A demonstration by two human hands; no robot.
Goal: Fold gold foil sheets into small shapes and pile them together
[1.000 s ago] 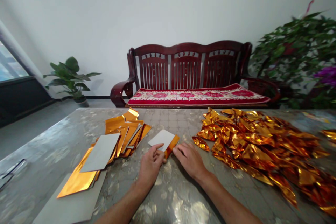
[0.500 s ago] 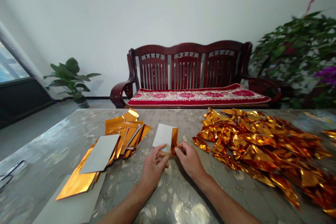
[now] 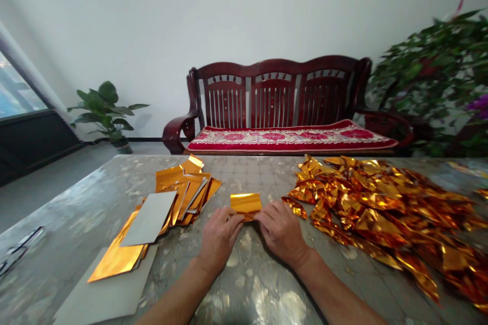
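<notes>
A small sheet of gold foil paper [image 3: 246, 203] is rolled or folded over at the middle of the table, gold side outward. My left hand [image 3: 220, 231] pinches its left end between thumb and fingers. At the right end, the fingers of my right hand [image 3: 281, 228] are closed on the same sheet. To the left lies a loose stack of gold foil sheets [image 3: 116, 264], some with the pale side up, such as the white-backed sheet [image 3: 150, 218] on top. A large heap of folded gold foil pieces [image 3: 366, 208] spreads on the right.
A pale board [image 3: 102, 297] lies under the stack's near end. Glasses or a similar thin dark-edged object [image 3: 21, 249] rest at the table's left edge. Beyond the patterned table [image 3: 244, 167] stand a wooden bench [image 3: 274, 91] and potted plants [image 3: 110, 106].
The sheet showed its white back with a gold strip at its right side; now it is turned and shows gold. Both hands have closed on its ends.
</notes>
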